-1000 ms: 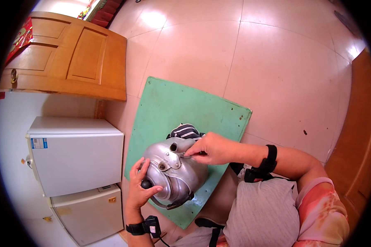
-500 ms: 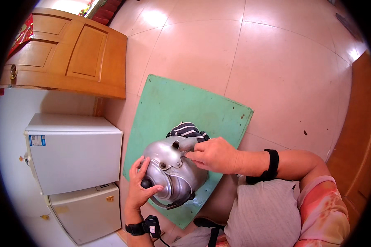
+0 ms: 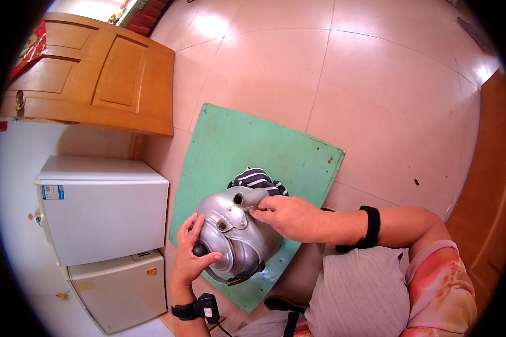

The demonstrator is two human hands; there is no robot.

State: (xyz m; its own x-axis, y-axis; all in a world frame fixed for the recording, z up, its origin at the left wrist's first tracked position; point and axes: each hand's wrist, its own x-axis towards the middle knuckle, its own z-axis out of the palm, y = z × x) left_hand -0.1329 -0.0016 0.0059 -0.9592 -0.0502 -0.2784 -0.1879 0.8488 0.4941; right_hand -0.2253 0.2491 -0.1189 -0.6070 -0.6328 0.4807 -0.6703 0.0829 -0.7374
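Observation:
A dented silver metal kettle (image 3: 208,203) lies tilted on the green board (image 3: 236,137), its lid turned toward the left. My left hand (image 3: 188,247) rests on the lid, thumb and fingers spread around the black knob (image 3: 200,249) and bracing the kettle. Beside the spout (image 3: 252,196), my right hand (image 3: 289,216) is closed, its fingertips pressed to the metal near the spout's base. What those fingers pinch, if anything, is hidden. Just beyond the kettle lies a crumpled dark cloth with white stripes (image 3: 256,178), partly covered by it.
White refrigerators (image 3: 104,222) stand along the left wall, below an open wooden door (image 3: 118,73). Pale pink tiles (image 3: 388,106) cover the floor around the board. Brown wooden panelling (image 3: 486,185) runs down the right side.
My right hand has shifted slightly along the spout's base, and the spout's mouth shows a little more plainly. My left hand stays on the lid.

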